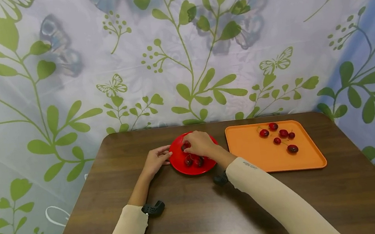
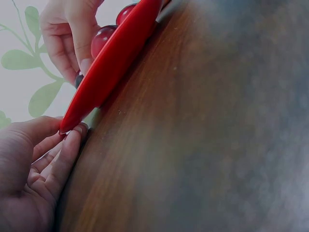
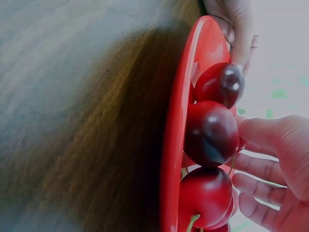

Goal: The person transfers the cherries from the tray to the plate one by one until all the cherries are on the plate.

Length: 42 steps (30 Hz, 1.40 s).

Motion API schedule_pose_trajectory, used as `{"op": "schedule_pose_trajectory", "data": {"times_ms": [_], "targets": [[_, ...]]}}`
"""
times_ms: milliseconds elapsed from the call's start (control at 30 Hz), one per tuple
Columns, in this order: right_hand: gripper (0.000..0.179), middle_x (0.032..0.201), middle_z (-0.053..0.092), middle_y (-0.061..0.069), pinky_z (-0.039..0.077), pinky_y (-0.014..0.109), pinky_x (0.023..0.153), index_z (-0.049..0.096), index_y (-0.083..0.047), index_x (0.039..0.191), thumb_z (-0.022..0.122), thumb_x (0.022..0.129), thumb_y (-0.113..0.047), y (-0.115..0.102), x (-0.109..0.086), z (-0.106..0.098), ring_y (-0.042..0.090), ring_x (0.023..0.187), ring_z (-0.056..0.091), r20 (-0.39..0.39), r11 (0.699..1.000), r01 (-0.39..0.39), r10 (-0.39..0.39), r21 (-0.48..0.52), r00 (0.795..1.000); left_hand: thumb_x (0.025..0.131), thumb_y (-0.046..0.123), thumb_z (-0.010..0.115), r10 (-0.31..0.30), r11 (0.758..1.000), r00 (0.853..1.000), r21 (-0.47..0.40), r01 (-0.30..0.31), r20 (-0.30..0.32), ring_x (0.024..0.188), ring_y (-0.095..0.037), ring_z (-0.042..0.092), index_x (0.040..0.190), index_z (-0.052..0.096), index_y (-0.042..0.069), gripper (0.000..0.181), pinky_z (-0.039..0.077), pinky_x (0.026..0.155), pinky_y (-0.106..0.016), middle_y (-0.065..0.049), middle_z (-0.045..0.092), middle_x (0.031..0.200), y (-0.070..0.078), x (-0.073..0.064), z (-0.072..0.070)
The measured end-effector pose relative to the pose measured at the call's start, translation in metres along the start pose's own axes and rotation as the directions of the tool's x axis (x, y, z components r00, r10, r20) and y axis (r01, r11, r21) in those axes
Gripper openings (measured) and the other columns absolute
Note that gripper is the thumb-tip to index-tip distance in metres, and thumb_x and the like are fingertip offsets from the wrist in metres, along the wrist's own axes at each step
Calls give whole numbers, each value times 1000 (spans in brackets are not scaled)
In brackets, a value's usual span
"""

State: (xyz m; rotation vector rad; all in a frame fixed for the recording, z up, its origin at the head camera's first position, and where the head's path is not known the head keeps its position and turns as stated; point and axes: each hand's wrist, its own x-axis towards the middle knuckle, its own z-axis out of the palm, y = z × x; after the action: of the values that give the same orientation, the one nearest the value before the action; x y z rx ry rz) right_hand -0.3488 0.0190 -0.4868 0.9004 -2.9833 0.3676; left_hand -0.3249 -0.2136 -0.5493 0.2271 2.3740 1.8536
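A red plate holds several dark red cherries, large and glossy in the right wrist view. My left hand pinches the plate's left rim, thumb above and fingers below, as the left wrist view shows. Over the plate, my right hand reaches down and pinches a dark cherry near the far left part of the plate. In the right wrist view its thumb and fingers lie behind the nearer cherries, which partly hide the held one.
To the right of the plate lies an orange tray with several cherries, some with stems. Both stand on a brown wooden table. A cloth with leaf and butterfly prints hangs behind the table's far edge.
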Motion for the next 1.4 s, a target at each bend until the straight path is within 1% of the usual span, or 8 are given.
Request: {"op": "schedule_pose_trajectory", "data": {"times_ms": [233, 467, 533, 667, 833, 967, 1200, 1400], "targets": [[24, 98, 72, -7, 59, 37, 73, 77, -22, 111, 79, 90, -34, -3, 8, 1, 15, 89, 65, 28, 999, 7, -6, -31, 1000, 98, 12, 70, 5, 1000, 1000, 1, -5, -2, 80, -15, 70, 135, 65, 3, 38, 63, 69, -31, -16, 72, 104, -1, 0, 0], [30, 107, 72, -6, 59, 38, 77, 76, -22, 117, 78, 90, -35, -4, 13, 1, 15, 95, 65, 52, 1000, -23, 24, -18, 998, 98, 12, 70, 13, 1000, 1000, -2, -13, 7, 80, -14, 70, 135, 63, 0, 40, 63, 69, -31, -18, 72, 106, 2, -1, -1], [31, 107, 72, -5, 59, 38, 77, 76, -22, 118, 79, 90, -35, -4, 14, 1, 15, 95, 64, 49, 1000, -19, 20, -12, 999, 99, 10, 68, 8, 1000, 1000, 0, -8, 22, 81, -15, 70, 137, 61, -3, 41, 64, 72, -35, -22, 71, 108, 7, -2, -2], [33, 106, 72, -4, 58, 37, 76, 76, -20, 118, 79, 90, -36, -4, 16, 3, 15, 92, 63, 43, 1000, -12, 12, -7, 999, 99, 10, 68, 7, 1000, 999, -11, -6, 37, 82, -15, 70, 138, 59, -5, 43, 64, 74, -40, -25, 69, 111, 7, -2, -2], [35, 106, 72, -3, 59, 37, 76, 75, -19, 119, 79, 90, -37, -5, 15, 1, 16, 93, 64, 43, 1000, -6, 6, -1, 999, 98, 12, 70, 9, 1000, 1000, -9, -9, 15, 78, -12, 69, 136, 62, -2, 41, 63, 69, -31, -20, 71, 108, 2, -1, 0], [35, 103, 73, -3, 59, 36, 73, 75, -18, 119, 79, 90, -37, -7, 14, -4, 16, 90, 64, 38, 1000, 0, 0, -2, 999, 98, 11, 70, 7, 1000, 1000, -8, -7, 2, 78, -13, 70, 135, 64, 0, 39, 63, 68, -30, -18, 71, 105, 2, 0, 0], [36, 117, 72, -2, 60, 41, 84, 74, -19, 120, 78, 90, -39, -11, 8, -11, 20, 107, 65, 6, 1000, -4, 4, -3, 1000, 98, 12, 70, 0, 1000, 1000, -3, 0, 4, 80, -15, 71, 135, 64, 2, 39, 63, 68, -30, -18, 72, 107, 1, 0, -1], [35, 115, 73, -1, 60, 43, 82, 75, -18, 118, 79, 90, -39, -13, -4, -18, 20, 105, 66, -65, 998, 10, -6, 61, 998, 98, 12, 70, -2, 1000, 1000, -11, 2, 6, 81, -15, 71, 135, 64, 2, 39, 63, 69, -30, -18, 72, 108, 2, 0, -1]]}}
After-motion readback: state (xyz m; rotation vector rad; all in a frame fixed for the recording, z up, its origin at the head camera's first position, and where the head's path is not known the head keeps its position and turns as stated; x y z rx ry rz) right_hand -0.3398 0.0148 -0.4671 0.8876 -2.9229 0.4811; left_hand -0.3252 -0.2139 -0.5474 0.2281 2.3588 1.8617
